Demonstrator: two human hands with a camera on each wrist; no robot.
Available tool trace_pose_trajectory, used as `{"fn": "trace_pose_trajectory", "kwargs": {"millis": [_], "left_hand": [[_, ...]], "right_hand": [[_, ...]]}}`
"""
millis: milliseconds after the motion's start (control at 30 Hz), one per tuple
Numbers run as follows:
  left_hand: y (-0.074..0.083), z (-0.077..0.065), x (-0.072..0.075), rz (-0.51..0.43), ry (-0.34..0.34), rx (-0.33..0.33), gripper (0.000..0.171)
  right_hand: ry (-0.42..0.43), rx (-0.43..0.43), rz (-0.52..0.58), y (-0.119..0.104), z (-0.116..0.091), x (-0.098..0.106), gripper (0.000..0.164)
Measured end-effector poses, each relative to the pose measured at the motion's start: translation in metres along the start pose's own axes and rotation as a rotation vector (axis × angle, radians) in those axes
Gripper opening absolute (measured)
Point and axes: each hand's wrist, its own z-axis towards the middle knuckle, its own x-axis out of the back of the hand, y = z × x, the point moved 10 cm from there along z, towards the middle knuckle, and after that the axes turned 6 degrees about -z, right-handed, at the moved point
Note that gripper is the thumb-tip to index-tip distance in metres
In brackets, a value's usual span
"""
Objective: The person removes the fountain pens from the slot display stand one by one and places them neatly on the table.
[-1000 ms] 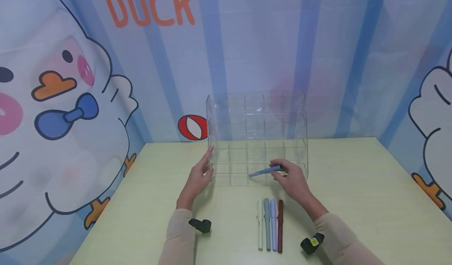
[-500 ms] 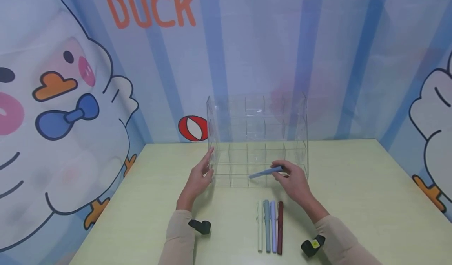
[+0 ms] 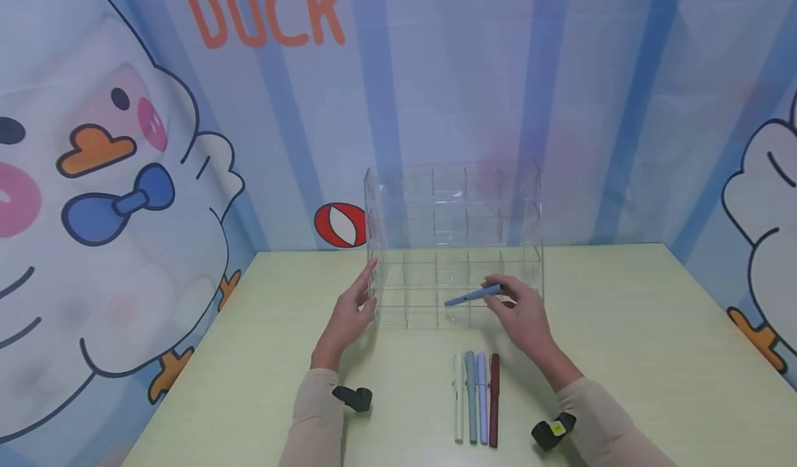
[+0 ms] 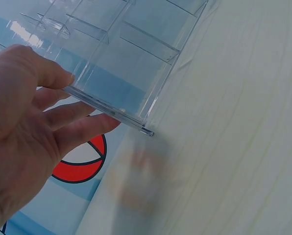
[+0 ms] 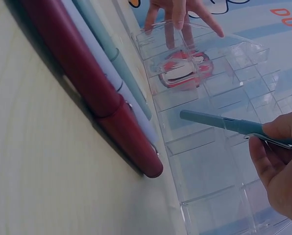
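A clear plastic compartment rack stands upright on the table. My left hand grips its left side panel; in the left wrist view the thumb lies on one face and the fingers on the other. Between thumb and fingertips my right hand pinches a blue pen, which looks teal in the right wrist view. This pen is held near its clip end, its other end pointing left across the front of the lower compartments. No pens show inside the rack.
Several pens lie side by side in front of the rack: pale green, grey-blue, lilac and dark red. A striped curtain with duck drawings hangs behind the pale table.
My right hand has risen slightly and shifted a little right with the blue pen. The left hand stays on the rack's side, and the lying pens have not moved.
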Motion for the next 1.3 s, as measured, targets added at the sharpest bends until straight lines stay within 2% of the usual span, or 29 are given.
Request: {"fn": "trace_pose_trajectory", "kwargs": {"millis": [100,200,300,467,700,933,1300], "left_hand": [[0.0,0.0,0.0,-0.001,-0.001,0.0,0.075],[0.016,-0.004,0.0,0.001,-0.009,-0.001,0.075],[0.018,-0.005,0.0,-0.002,-0.01,-0.008,0.073],[0.002,0.0,0.0,-0.017,0.003,-0.021,0.074],[0.0,-0.001,-0.002,-0.001,-0.002,-0.003,0.078],[-0.001,0.0,-0.002,0.008,0.0,0.006,0.08],[0.0,0.0,0.0,0.0,0.001,-0.013,0.078]], "right_hand": [[0.004,-0.015,0.048,-0.002,0.001,0.002,0.029],[0.011,-0.016,0.083,-0.003,0.002,0.004,0.031],[0.03,0.001,0.104,-0.007,0.003,0.007,0.032],[0.075,0.021,0.137,-0.011,0.005,0.014,0.034],[0.102,0.02,0.174,-0.013,0.005,0.021,0.038],[0.141,0.062,0.131,-0.021,0.002,0.027,0.042],[0.197,0.008,0.185,-0.017,-0.001,0.041,0.046]]}}
